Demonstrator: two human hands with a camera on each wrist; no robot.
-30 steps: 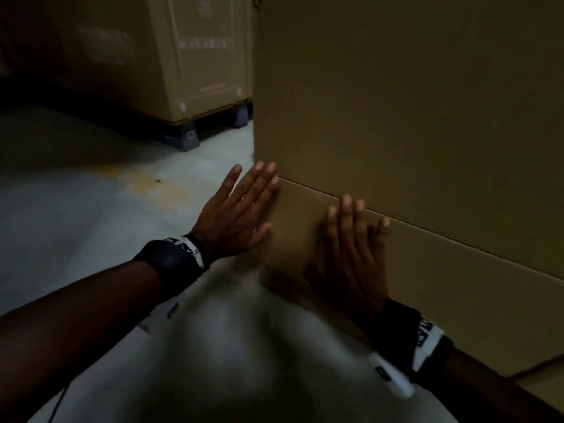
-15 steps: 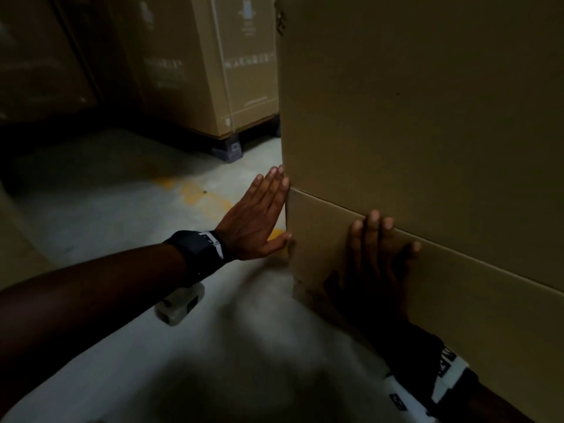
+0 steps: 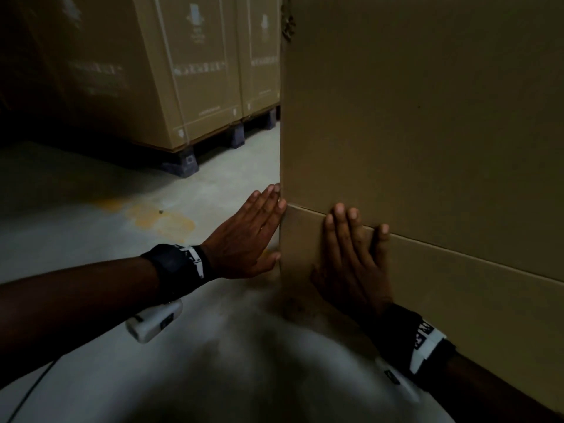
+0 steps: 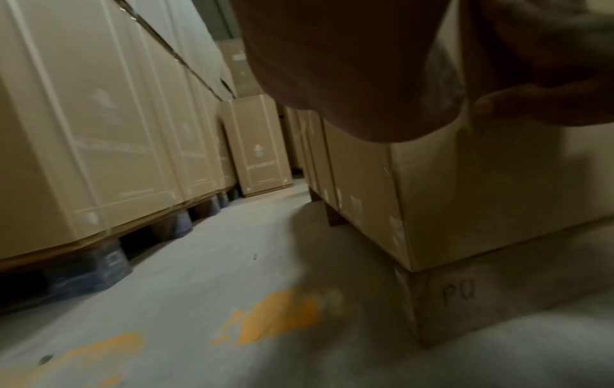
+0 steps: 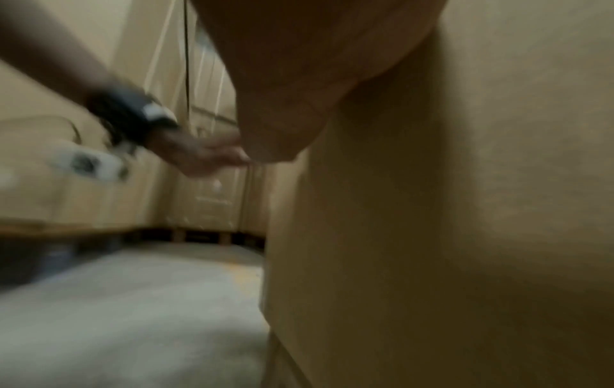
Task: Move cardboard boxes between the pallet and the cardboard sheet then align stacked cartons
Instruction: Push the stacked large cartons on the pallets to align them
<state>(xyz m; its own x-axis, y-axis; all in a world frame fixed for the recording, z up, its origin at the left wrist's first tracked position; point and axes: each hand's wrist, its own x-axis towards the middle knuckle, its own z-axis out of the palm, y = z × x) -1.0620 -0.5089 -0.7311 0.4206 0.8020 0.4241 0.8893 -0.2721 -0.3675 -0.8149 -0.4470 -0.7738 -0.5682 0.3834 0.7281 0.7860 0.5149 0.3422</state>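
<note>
Hands flat on lower carton (image 3: 305,254): left hand (image 3: 244,239) corner, right hand (image 3: 351,264) face.

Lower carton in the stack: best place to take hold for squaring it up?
At its near corner, flat palms, no pinch: left hand on the end face, right hand on the front face of the lower carton. Its faces are smooth, and the upper carton covers the top.

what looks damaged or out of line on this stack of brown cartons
The tall upper brown cardboard carton has a torn, crumpled patch high on its near corner edge. The low brown carton beneath it sits slightly inset at the corner.
</note>
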